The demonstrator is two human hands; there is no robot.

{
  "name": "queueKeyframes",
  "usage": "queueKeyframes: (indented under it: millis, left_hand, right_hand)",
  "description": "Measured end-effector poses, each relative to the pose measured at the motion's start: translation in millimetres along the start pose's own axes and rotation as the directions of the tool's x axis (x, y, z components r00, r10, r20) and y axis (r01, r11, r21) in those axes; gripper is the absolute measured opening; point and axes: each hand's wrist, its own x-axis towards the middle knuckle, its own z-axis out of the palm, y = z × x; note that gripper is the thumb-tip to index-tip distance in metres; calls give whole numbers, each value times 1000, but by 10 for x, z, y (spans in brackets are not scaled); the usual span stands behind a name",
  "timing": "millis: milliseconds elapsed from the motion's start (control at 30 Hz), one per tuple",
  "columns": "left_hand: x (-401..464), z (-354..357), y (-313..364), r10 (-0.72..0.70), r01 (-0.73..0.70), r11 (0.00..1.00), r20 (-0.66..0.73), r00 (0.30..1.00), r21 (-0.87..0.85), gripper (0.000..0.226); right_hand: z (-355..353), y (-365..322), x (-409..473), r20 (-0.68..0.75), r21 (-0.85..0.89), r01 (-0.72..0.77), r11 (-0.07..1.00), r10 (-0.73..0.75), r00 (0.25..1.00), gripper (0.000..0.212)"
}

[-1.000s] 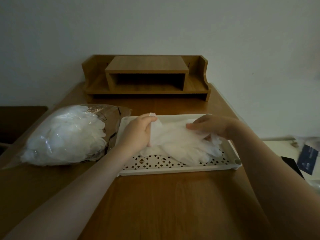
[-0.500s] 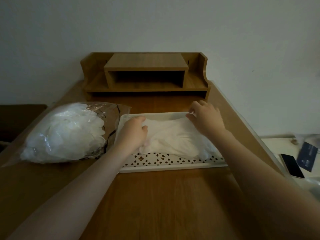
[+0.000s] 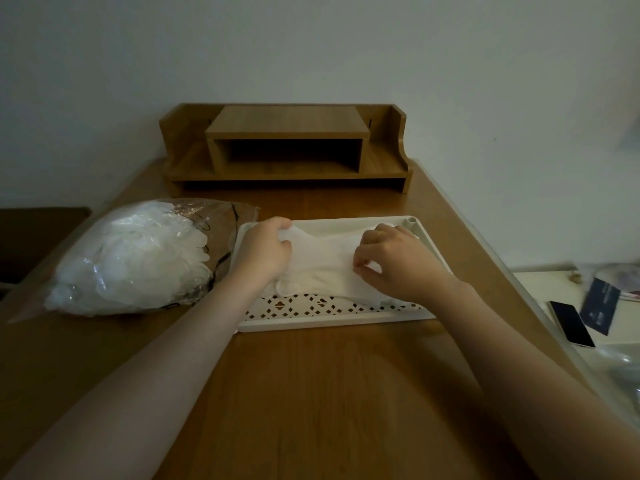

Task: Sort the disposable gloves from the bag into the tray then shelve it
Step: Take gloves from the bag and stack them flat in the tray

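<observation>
Head view looks down on a brown wooden counter (image 3: 311, 393), bare grain nearest the camera, with both forearms reaching forward across it. Just beyond lies a white rectangular plastic tray (image 3: 332, 313) with a perforated lattice floor, its long side facing the person. Inside it sits a flat pile of thin white translucent disposable gloves (image 3: 322, 268). The left hand (image 3: 265, 251) rests on the pile's left end, its grip curled with thumb and fingers pinching the glove edge. The right hand (image 3: 394, 261) lies on the right part, fingertips bent down and pinching the top glove; a thin ring shows on one finger.

Touching the tray's left side lies a bulging clear plastic bag (image 3: 135, 258) stuffed with more white gloves, its open mouth turned toward the tray. Off the counter's right edge, on a pale lower surface, lie a black phone (image 3: 571, 323) and a dark blue card (image 3: 601, 306). Farthest back, against the plain wall, stands a brown wooden desktop shelf (image 3: 287, 147) with a raised central cubby; nothing stands between tray and shelf.
</observation>
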Motion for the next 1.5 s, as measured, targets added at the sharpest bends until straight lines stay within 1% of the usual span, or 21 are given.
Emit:
queueKeyframes:
  millis: [33, 100, 167, 200, 233, 300, 333, 400, 433, 500, 567, 700, 833, 900, 1000, 1100, 1200, 1300, 1400, 1433, 1500]
  left_hand:
    - [2, 8, 0, 1, -1, 999, 13, 1000, 38, 43]
    - [5, 34, 8, -9, 2, 993, 62, 998, 115, 43]
    - [-2, 44, 22, -6, -14, 971, 83, 997, 238, 38]
    - [-11, 38, 16, 22, -37, 948, 50, 998, 317, 34]
    - [-24, 34, 6, 84, -73, 914, -12, 996, 399, 33]
    - [-102, 16, 41, 286, -187, 847, -130, 949, 498, 36]
    - [-149, 25, 90, 391, -281, 814, -123, 912, 508, 39]
    - [-228, 105, 195, 533, -499, 721, 74, 843, 481, 46]
    - [-243, 167, 218, 533, -562, 686, 206, 820, 462, 47]
    - [-212, 258, 161, 393, -558, 683, 406, 825, 472, 52]
    - [-139, 289, 43, 205, -463, 727, 483, 851, 507, 65]
    - [-9, 279, -114, 25, -323, 722, 444, 896, 612, 86]
    - [55, 217, -177, -37, -244, 752, 409, 912, 612, 82]
    - [46, 147, -166, 60, -273, 777, 365, 929, 567, 70]
    - [-4, -61, -104, 284, -331, 863, 176, 943, 381, 52]
    - [-99, -326, -66, 396, -387, 902, -9, 918, 189, 38]
    - [-155, -542, -141, 425, -413, 904, -135, 895, 109, 35]
    - [-131, -752, -339, 373, -387, 922, -259, 891, -3, 34]
    - [-71, -905, -503, 276, -320, 941, -304, 912, -107, 31]
    - [-57, -953, -566, 252, -303, 944, -303, 919, -134, 30]
    - [-19, -1033, -672, 247, -297, 944, -285, 926, -146, 29]
  right_hand:
    - [-37, 11, -27, 27, -7, 23, 1000, -23, 999, 13]
    - [-72, 27, -52, 181, -27, 17, 999, -12, 983, 20]
    - [-78, -13, -38, 307, 9, -109, 994, 101, 946, 35]
    - [-78, -42, -25, 297, 60, -193, 979, 167, 940, 42]
    - [-77, -69, -11, 234, 83, -245, 966, 220, 947, 46]
    - [-39, -117, 20, 72, 34, -256, 966, 253, 965, 39]
    - [-1, -142, 41, 39, 23, -255, 967, 254, 966, 35]
    - [107, -182, 94, 109, 18, -250, 968, 247, 963, 44]
    - [183, -200, 116, 179, 16, -252, 968, 245, 953, 53]
    - [318, -215, 127, 323, -6, -284, 959, 270, 907, 68]
    - [373, -161, 125, 424, -48, -330, 943, 318, 848, 77]
    - [358, -6, 71, 465, -163, -420, 893, 445, 765, 101]
    - [293, 82, 20, 458, -141, -532, 835, 531, 713, 117]
    - [226, 24, 39, 410, -134, -522, 843, 526, 745, 114]
    - [102, -163, 149, 193, -101, -453, 886, 464, 864, 96]
    - [-22, -425, 354, 26, 95, -406, 909, 406, 914, 61]
    - [-63, -700, 567, -57, 272, -258, 927, 283, 957, 34]
    - [7, -1018, 775, -90, 403, -109, 909, 158, 983, 23]
    - [184, -1267, 987, -83, 434, -5, 901, 46, 996, 19]
    - [272, -1356, 1069, -41, 428, 6, 904, 13, 999, 20]
    - [411, -1501, 1201, 122, 392, -59, 918, 11, 992, 23]
